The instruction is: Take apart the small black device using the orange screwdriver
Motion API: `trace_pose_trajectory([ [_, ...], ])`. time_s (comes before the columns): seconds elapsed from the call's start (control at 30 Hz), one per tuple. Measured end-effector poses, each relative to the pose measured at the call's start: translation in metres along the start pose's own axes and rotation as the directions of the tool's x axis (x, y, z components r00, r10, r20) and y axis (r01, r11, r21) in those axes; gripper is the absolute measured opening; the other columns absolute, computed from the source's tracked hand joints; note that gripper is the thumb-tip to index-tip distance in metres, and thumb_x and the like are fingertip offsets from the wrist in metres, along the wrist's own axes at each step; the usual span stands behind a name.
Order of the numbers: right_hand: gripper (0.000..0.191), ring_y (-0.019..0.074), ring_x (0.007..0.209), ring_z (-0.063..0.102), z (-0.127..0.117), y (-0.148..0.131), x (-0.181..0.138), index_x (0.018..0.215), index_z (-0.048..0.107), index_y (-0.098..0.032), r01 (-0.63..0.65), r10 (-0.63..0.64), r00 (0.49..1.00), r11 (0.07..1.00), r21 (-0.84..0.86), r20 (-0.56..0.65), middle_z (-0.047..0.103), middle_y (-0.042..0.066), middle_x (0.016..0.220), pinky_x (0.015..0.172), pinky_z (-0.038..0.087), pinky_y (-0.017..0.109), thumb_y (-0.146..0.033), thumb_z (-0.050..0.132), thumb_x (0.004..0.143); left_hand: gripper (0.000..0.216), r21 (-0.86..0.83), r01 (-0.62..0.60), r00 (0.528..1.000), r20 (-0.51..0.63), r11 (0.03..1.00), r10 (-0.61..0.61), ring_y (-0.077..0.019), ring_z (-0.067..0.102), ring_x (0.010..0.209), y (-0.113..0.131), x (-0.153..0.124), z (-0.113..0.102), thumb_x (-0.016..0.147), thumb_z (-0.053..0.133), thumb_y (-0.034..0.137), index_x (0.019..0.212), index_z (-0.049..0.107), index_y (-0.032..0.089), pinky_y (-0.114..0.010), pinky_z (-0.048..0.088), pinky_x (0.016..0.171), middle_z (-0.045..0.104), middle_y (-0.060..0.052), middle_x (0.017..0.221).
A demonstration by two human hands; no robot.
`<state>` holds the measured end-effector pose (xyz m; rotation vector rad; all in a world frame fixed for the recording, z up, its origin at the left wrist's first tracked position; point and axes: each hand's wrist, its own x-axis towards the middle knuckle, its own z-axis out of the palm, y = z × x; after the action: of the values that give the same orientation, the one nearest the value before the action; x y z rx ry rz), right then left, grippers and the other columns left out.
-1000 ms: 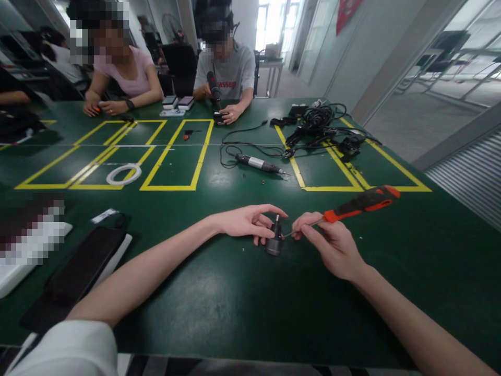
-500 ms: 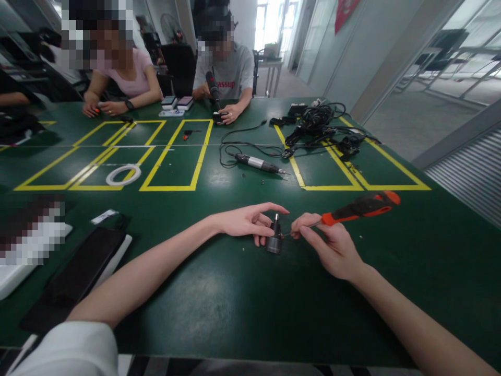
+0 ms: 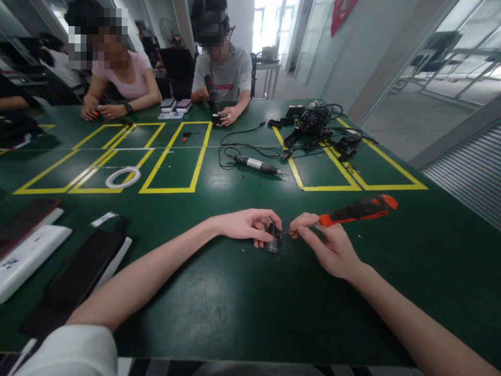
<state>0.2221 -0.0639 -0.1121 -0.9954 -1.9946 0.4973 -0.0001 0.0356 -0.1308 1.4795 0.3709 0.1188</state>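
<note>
My left hand (image 3: 250,225) curls over a small dark metal cylinder (image 3: 273,241) standing on the green table (image 3: 242,297), with its fingers wrapped round the top. My right hand (image 3: 326,248) pinches the thin metal shaft of a screwdriver with an orange and black handle (image 3: 358,209). The shaft's tip points left at the side of the cylinder. The handle sticks out to the right above the table.
An electric screwdriver (image 3: 256,165) with its cable lies further back, beside a tangle of black cables (image 3: 319,125). A white tape ring (image 3: 123,176) sits within yellow floor-tape boxes. Black and white flat devices (image 3: 78,271) lie at left. Two people sit across the table.
My left hand's fingers have closed down over the top of the cylinder, hiding its stem. The screwdriver handle has dipped slightly; my right hand stays in place.
</note>
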Motion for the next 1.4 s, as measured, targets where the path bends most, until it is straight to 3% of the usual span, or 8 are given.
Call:
trace_pose_trajectory([
  [0.2, 0.015, 0.0177, 0.073, 0.068, 0.002, 0.0, -0.002, 0.091, 0.06, -0.022, 0.119, -0.119, 0.993, 0.993, -0.026, 0.015, 0.068, 0.003, 0.08, 0.068, 0.056, 0.029, -0.014, 0.05, 0.1, 0.064, 0.108, 0.022, 0.998, -0.066, 0.994, -0.015, -0.0071, 0.063, 0.064, 0.0, -0.001, 0.006, 0.058, 0.097, 0.024, 0.109, 0.06, 0.019, -0.02, 0.052, 0.061, 0.068, 0.002, 0.092],
  [0.53, 0.02, 0.0161, 0.065, 0.065, 0.008, -0.002, -0.005, 0.095, 0.06, -0.021, 0.38, -0.35, 0.925, 0.862, -0.336, 0.15, 0.073, 0.004, 0.08, 0.062, 0.048, 0.029, -0.006, 0.047, 0.093, 0.054, 0.161, -0.024, 0.996, -0.084, 0.987, 0.038, -0.0056, 0.054, 0.056, -0.002, 0.0, 0.007, 0.062, 0.091, 0.022, 0.105, 0.059, 0.018, -0.017, 0.042, 0.054, 0.06, 0.009, 0.071],
  [0.73, 0.019, 0.0153, 0.062, 0.064, 0.007, 0.003, -0.002, 0.096, 0.058, -0.021, 0.459, -0.414, 0.888, 0.797, -0.391, 0.2, 0.074, 0.004, 0.078, 0.06, 0.051, 0.028, -0.005, 0.047, 0.094, 0.053, 0.196, -0.05, 0.995, -0.071, 0.979, 0.065, -0.0054, 0.052, 0.056, -0.004, 0.001, 0.008, 0.063, 0.088, 0.018, 0.108, 0.06, 0.018, -0.017, 0.042, 0.053, 0.058, 0.01, 0.07],
  [0.8, 0.02, 0.0149, 0.06, 0.062, 0.005, 0.004, -0.002, 0.094, 0.057, -0.021, 0.461, -0.433, 0.887, 0.801, -0.382, 0.163, 0.072, 0.003, 0.075, 0.059, 0.05, 0.027, -0.004, 0.046, 0.092, 0.056, 0.202, -0.055, 0.996, -0.062, 0.978, 0.068, -0.0057, 0.054, 0.057, -0.003, 0.001, 0.008, 0.063, 0.087, 0.017, 0.113, 0.06, 0.018, -0.017, 0.043, 0.054, 0.059, 0.009, 0.072],
  [0.9, 0.022, 0.0146, 0.059, 0.059, 0.003, 0.008, -0.003, 0.087, 0.056, -0.022, 0.412, -0.407, 0.908, 0.825, -0.387, 0.099, 0.07, 0.002, 0.072, 0.059, 0.048, 0.028, -0.003, 0.047, 0.09, 0.062, 0.21, -0.058, 0.996, -0.05, 0.976, 0.07, -0.0061, 0.055, 0.058, -0.003, 0.002, 0.007, 0.065, 0.086, 0.016, 0.121, 0.061, 0.018, -0.018, 0.044, 0.056, 0.06, 0.008, 0.075],
  [1.0, 0.021, 0.0162, 0.064, 0.059, 0.002, 0.016, -0.003, 0.081, 0.057, -0.022, 0.366, -0.353, 0.928, 0.818, -0.444, 0.115, 0.07, 0.004, 0.077, 0.062, 0.047, 0.031, -0.009, 0.051, 0.096, 0.063, 0.226, -0.061, 0.997, -0.041, 0.972, 0.072, -0.0063, 0.055, 0.057, -0.003, 0.003, 0.006, 0.065, 0.085, 0.016, 0.124, 0.062, 0.017, -0.018, 0.044, 0.057, 0.059, 0.009, 0.071],
  [1.2, 0.022, 0.0245, 0.092, 0.064, 0.001, 0.026, 0.0, 0.091, 0.061, -0.021, 0.302, -0.251, 0.953, 0.837, -0.457, 0.17, 0.07, 0.008, 0.084, 0.087, 0.049, 0.04, -0.021, 0.046, 0.106, 0.074, 0.256, -0.031, 0.997, -0.063, 0.966, 0.049, -0.0075, 0.055, 0.056, -0.009, 0.003, 0.006, 0.064, 0.08, 0.011, 0.135, 0.06, 0.016, -0.019, 0.043, 0.057, 0.058, 0.01, 0.064],
  [1.4, 0.028, 0.0209, 0.07, 0.057, -0.003, 0.022, -0.001, 0.082, 0.059, -0.019, 0.252, -0.095, 0.94, 0.841, -0.478, 0.328, 0.064, 0.007, 0.076, 0.065, 0.043, 0.032, -0.02, 0.043, 0.106, 0.081, 0.339, -0.012, 0.993, -0.11, 0.941, 0.053, -0.008, 0.054, 0.055, -0.011, 0.003, 0.009, 0.063, 0.078, 0.011, 0.141, 0.058, 0.014, -0.019, 0.041, 0.056, 0.057, 0.011, 0.063],
])
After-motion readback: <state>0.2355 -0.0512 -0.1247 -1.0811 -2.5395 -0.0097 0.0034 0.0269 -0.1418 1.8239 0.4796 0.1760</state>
